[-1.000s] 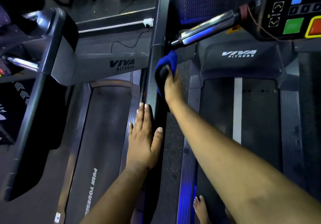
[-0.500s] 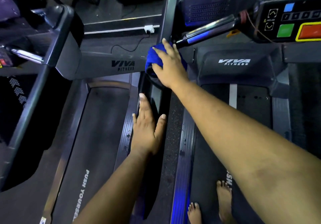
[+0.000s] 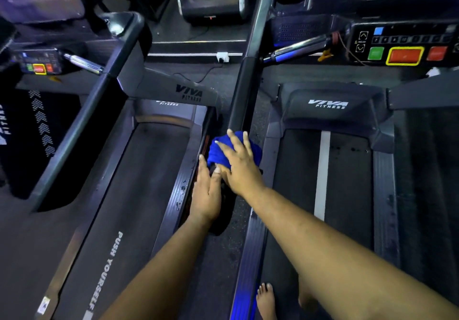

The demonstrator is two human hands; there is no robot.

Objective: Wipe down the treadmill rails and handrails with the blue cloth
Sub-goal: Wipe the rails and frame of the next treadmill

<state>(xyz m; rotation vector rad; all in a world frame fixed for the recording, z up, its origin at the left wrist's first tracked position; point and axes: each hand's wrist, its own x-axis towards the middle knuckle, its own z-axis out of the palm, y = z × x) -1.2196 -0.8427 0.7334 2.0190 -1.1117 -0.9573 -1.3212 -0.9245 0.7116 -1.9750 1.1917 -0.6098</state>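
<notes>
Pressing down with spread fingers, the right hand (image 3: pixel 239 163) pins the bunched bright-blue cloth (image 3: pixel 223 152) onto the long black padded handrail (image 3: pixel 242 91); that grip is flat and wide, not curled. Just behind it, touching, the left hand (image 3: pixel 206 195) lies flat along the same rail, fingers straight. Beneath both hands the rail is hidden, and much of the cloth too. Right of the grip runs the dark treadmill belt with a white stripe (image 3: pixel 323 170).
</notes>
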